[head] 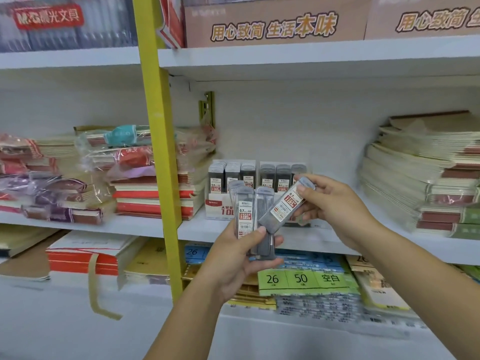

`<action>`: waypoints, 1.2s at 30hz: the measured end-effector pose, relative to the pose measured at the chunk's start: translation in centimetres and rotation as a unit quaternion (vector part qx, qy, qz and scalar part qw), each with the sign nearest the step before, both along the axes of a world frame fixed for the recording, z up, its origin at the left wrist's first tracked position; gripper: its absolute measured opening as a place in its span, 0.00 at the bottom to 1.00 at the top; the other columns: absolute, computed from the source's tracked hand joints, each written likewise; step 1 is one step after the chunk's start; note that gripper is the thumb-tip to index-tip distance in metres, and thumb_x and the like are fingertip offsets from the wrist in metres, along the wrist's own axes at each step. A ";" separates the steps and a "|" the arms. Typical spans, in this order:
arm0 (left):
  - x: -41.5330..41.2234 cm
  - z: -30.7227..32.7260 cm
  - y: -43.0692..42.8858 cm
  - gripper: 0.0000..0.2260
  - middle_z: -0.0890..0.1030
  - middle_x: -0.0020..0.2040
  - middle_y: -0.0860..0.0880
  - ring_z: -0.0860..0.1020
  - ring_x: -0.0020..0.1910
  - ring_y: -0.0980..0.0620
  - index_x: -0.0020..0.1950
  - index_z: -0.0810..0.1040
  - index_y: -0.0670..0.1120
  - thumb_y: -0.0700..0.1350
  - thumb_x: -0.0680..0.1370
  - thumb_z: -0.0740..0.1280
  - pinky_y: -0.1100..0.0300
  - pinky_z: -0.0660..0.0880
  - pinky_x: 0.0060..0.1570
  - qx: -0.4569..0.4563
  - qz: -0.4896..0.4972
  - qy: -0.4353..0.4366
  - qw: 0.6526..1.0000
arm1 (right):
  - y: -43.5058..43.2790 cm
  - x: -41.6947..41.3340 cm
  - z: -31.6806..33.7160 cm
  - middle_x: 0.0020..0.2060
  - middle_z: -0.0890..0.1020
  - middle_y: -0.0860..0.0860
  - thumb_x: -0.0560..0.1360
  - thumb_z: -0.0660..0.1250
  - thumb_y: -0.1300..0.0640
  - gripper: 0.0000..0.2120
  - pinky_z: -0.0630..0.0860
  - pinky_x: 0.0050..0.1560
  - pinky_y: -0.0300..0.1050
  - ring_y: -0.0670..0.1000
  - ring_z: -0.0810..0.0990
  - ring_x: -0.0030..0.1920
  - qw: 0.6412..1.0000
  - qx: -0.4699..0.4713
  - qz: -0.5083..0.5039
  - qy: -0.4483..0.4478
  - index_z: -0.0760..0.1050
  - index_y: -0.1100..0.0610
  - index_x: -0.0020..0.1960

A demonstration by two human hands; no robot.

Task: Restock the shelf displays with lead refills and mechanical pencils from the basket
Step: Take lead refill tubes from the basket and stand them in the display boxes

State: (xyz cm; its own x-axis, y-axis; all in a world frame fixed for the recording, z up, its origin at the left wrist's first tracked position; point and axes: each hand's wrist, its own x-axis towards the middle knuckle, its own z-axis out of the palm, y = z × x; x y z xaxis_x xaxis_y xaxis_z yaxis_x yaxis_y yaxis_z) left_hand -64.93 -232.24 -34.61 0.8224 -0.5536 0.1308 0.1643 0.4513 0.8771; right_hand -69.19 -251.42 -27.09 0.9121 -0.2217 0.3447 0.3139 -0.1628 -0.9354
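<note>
While my left hand [235,258] grips some refills [245,213], my right hand [337,203] pinches one refill [284,207] by its top, just above my left thumb.

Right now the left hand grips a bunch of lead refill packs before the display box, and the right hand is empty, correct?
No: the head view shows the right hand pinching one tilted refill pack by its top. The left hand does grip the bunch before the display box.
</note>
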 end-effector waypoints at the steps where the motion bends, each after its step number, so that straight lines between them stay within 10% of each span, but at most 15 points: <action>1: 0.2 0.0 -0.1 0.15 0.85 0.56 0.45 0.84 0.56 0.42 0.65 0.76 0.50 0.38 0.79 0.68 0.43 0.82 0.47 -0.002 0.002 -0.006 1.000 | 0.0 0.2 0.1 0.40 0.86 0.55 0.79 0.65 0.60 0.10 0.79 0.34 0.41 0.51 0.82 0.34 1.000 -0.007 0.001 -0.002 0.78 0.54 0.59; 11: 2.7 -0.1 -0.5 0.17 0.86 0.55 0.47 0.85 0.54 0.44 0.66 0.73 0.53 0.40 0.79 0.68 0.47 0.83 0.44 -0.022 0.059 -0.036 0.997 | -3.6 3.1 7.2 0.41 0.83 0.50 0.78 0.66 0.63 0.11 0.79 0.34 0.36 0.44 0.82 0.33 0.953 -0.212 -0.129 -0.176 0.76 0.50 0.57; 18: 4.4 -0.4 -1.1 0.18 0.86 0.55 0.46 0.85 0.53 0.43 0.68 0.72 0.53 0.40 0.80 0.68 0.47 0.83 0.44 -0.031 0.073 -0.046 0.996 | -5.8 8.0 7.1 0.46 0.82 0.43 0.75 0.70 0.54 0.11 0.70 0.46 0.41 0.43 0.77 0.43 0.835 -0.523 -0.155 -0.072 0.78 0.45 0.57; 25: 5.1 -0.7 -1.2 0.19 0.86 0.56 0.46 0.85 0.53 0.43 0.69 0.72 0.53 0.39 0.80 0.68 0.48 0.83 0.44 -0.026 0.074 -0.048 0.996 | -6.5 10.1 5.8 0.42 0.77 0.45 0.68 0.76 0.48 0.11 0.67 0.44 0.46 0.48 0.70 0.47 0.818 -0.544 -0.182 -0.037 0.74 0.44 0.42; 31: 4.9 -0.5 -1.2 0.19 0.86 0.55 0.47 0.85 0.53 0.43 0.69 0.72 0.53 0.40 0.79 0.69 0.48 0.83 0.44 -0.016 0.070 -0.050 0.996 | -6.5 10.3 5.6 0.46 0.74 0.47 0.71 0.71 0.43 0.14 0.66 0.50 0.47 0.49 0.65 0.53 0.775 -0.588 -0.231 0.011 0.80 0.45 0.55; 36: 4.5 -0.1 -1.1 0.25 0.86 0.55 0.46 0.85 0.53 0.43 0.67 0.73 0.53 0.45 0.71 0.74 0.49 0.83 0.42 -0.018 0.059 -0.047 0.997 | -3.8 7.5 4.7 0.41 0.76 0.41 0.75 0.67 0.50 0.07 0.67 0.45 0.35 0.41 0.73 0.44 0.815 -0.508 -0.238 -0.146 0.80 0.47 0.53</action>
State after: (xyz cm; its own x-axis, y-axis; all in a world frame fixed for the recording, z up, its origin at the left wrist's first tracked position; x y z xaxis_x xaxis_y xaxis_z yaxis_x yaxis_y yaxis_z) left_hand -60.46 -233.39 -34.70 0.8644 -0.4476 0.2291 0.0256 0.4942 0.8690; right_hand -61.66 -255.27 -22.40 0.6527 0.0081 0.7575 0.1726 -0.9752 -0.1383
